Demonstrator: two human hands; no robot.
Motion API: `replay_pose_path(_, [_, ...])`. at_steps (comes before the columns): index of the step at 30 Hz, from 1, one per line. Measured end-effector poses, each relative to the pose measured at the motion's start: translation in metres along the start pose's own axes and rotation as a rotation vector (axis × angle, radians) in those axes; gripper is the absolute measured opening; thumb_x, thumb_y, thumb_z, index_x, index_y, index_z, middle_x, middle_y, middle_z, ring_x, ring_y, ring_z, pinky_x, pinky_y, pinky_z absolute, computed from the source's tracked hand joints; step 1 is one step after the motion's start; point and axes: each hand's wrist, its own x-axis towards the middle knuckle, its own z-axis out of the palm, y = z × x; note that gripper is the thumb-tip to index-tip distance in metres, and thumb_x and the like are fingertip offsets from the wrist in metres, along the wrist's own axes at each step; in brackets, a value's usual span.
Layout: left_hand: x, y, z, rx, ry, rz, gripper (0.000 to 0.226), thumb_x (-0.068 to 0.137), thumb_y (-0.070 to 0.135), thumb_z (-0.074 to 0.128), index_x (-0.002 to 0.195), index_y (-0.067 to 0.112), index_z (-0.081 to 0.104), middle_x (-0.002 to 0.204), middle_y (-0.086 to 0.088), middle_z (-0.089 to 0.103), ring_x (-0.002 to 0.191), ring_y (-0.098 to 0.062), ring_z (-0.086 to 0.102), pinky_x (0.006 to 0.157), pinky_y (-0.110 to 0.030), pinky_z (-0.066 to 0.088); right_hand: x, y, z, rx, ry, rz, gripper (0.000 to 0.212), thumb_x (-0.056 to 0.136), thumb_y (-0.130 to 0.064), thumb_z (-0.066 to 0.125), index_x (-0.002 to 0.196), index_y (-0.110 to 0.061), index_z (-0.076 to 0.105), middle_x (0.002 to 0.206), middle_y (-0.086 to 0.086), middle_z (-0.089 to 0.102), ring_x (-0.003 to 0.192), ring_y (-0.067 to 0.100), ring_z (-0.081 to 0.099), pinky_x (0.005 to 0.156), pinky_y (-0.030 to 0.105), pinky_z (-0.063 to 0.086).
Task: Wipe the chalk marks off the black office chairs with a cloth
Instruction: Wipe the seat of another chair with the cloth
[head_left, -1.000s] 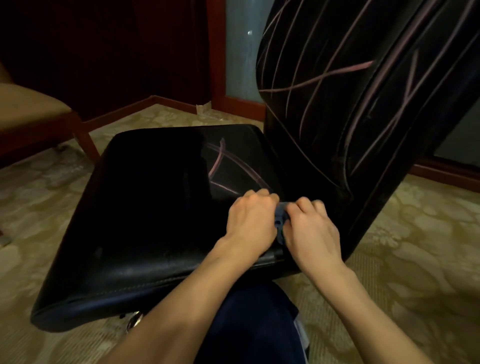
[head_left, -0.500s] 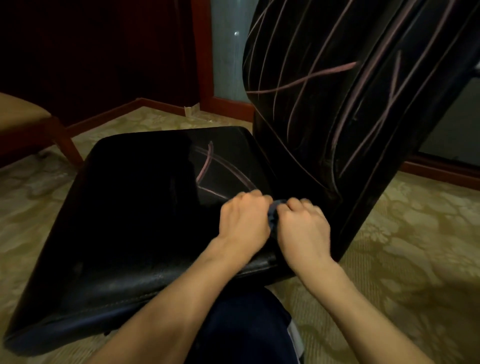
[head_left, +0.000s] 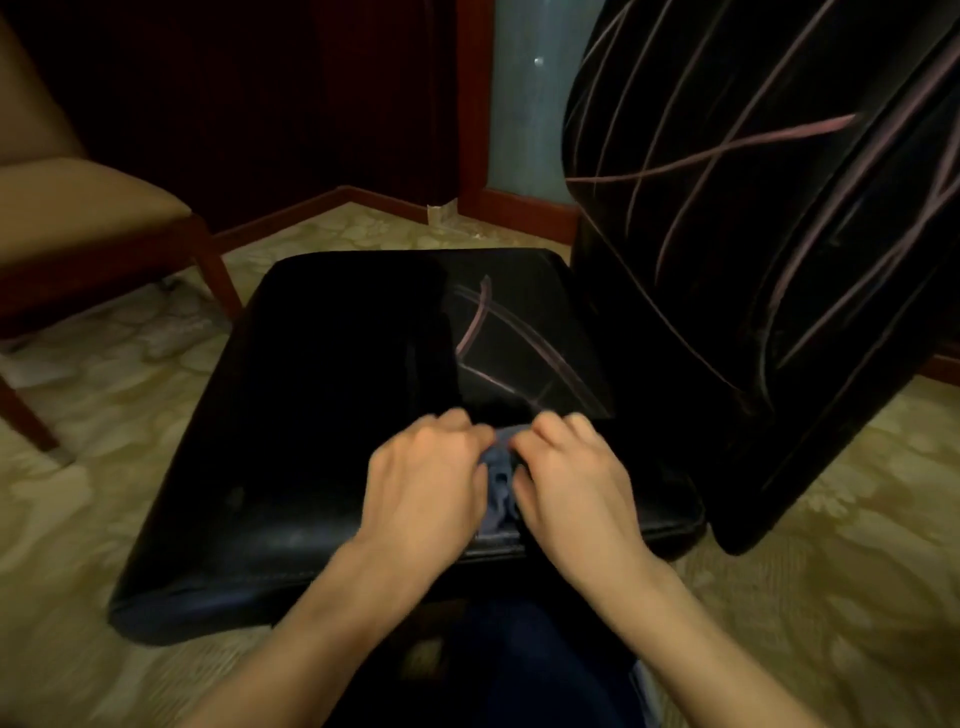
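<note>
Black seat (head_left: 322, 415) w/ pink chalk lines (head_left: 475, 325); blue-grey cloth (head_left: 500, 483); beige floral carpet (head_left: 104, 441).

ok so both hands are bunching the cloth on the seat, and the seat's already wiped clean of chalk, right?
Not quite. The head view shows pink chalk marks still on the black seat, just beyond the hands. The rest holds: the left hand and right hand both grip the blue cloth on the seat.

I see glossy black leather seat (head_left: 322, 415), soft crumpled blue cloth (head_left: 500, 486), matt chalk marks (head_left: 475, 325), patterned carpet (head_left: 104, 415), polished wood chair leg (head_left: 215, 275)
</note>
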Motion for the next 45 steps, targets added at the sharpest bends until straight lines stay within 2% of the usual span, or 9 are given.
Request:
replay_pose_path(3, [0.035,-0.013,0.004,0.121,0.023,-0.107,0.023,0.093,0.025,0.053,0.113,0.028,0.064,0.11,0.001,0.06,0.105,-0.025,0.062,0.075,-0.035,0.046,0.042,-0.008,0.019,-0.067,-0.009,0.054,0.031,0.079,-0.024,0.039,0.08,-0.014,0.068,0.081,0.006,0.059,0.076,0.033,0.058,0.061,0.037,0.048])
replay_pose_path(7, [0.059,-0.022,0.006,0.109,-0.019,-0.173,0.024,0.093,0.021,0.055,0.114,0.027,0.066,0.111,-0.002,0.061,0.104,-0.029,0.063,0.074,-0.035,0.046,0.069,-0.016,0.022,-0.109,-0.201,0.106,0.025,0.093,-0.016,0.051,0.113,-0.012,0.064,0.112,0.006,0.058,0.107,0.031,0.052,0.084,0.039,0.042])
replay_pose_path(11, [0.026,-0.023,-0.006,0.059,0.008,-0.146,0.021,0.092,0.028,0.056,0.11,0.028,0.065,0.108,0.001,0.06,0.102,-0.026,0.063,0.073,-0.032,0.044,0.046,-0.013,0.009,-0.038,-0.15,-0.02,0.012,0.079,-0.018,0.06,0.09,-0.013,0.064,0.095,0.006,0.059,0.089,0.031,0.056,0.067,0.036,0.045])
replay_pose_path(13, [0.004,-0.026,-0.011,0.085,0.011,-0.12,0.02,0.091,0.031,0.056,0.109,0.03,0.064,0.105,0.004,0.058,0.1,-0.022,0.063,0.071,-0.029,0.041,0.034,-0.016,0.008,-0.017,-0.144,-0.127,0.013,0.074,-0.025,0.052,0.078,-0.016,0.061,0.083,0.002,0.058,0.077,0.027,0.056,0.058,0.032,0.046])
replay_pose_path(16, [0.005,-0.033,-0.015,0.113,0.016,-0.127,0.02,0.094,0.032,0.054,0.112,0.031,0.062,0.105,0.006,0.056,0.099,-0.02,0.062,0.071,-0.029,0.04,0.041,-0.023,0.016,-0.002,-0.137,-0.151,0.011,0.073,-0.024,0.053,0.074,-0.017,0.062,0.077,0.0,0.058,0.07,0.025,0.056,0.054,0.03,0.046])
replay_pose_path(19, [0.03,-0.043,-0.012,0.172,-0.011,-0.165,0.02,0.094,0.029,0.055,0.111,0.03,0.064,0.105,0.004,0.058,0.097,-0.023,0.063,0.067,-0.029,0.036,0.06,-0.025,0.029,-0.012,-0.161,-0.084,0.017,0.067,-0.013,0.074,0.081,-0.012,0.064,0.084,0.006,0.061,0.077,0.03,0.058,0.06,0.034,0.05])
replay_pose_path(24, [0.085,-0.067,-0.001,0.216,0.003,-0.204,0.027,0.093,0.023,0.055,0.117,0.033,0.065,0.111,0.001,0.061,0.098,-0.028,0.065,0.067,-0.031,0.038,0.115,-0.025,0.05,-0.077,-0.188,-0.03,0.024,0.096,-0.016,0.049,0.119,-0.013,0.057,0.122,0.006,0.054,0.113,0.029,0.048,0.091,0.036,0.042])
replay_pose_path(33, [0.22,-0.113,0.038,0.164,-0.018,-0.138,0.028,0.091,0.019,0.061,0.116,0.029,0.065,0.116,-0.002,0.061,0.106,-0.029,0.062,0.071,-0.034,0.04,0.232,0.019,0.101,-0.167,-0.228,0.135,0.031,0.099,-0.017,0.048,0.128,-0.013,0.055,0.127,0.007,0.054,0.12,0.029,0.048,0.092,0.037,0.044])
replay_pose_path(45, [0.353,-0.134,0.075,0.026,-0.067,-0.163,0.035,0.088,0.015,0.067,0.122,0.021,0.068,0.122,-0.012,0.066,0.115,-0.033,0.062,0.088,-0.037,0.051,0.33,0.089,0.137,-0.194,-0.292,0.252,0.022,0.096,-0.019,0.051,0.115,-0.015,0.061,0.124,0.01,0.055,0.119,0.031,0.048,0.084,0.033,0.039])
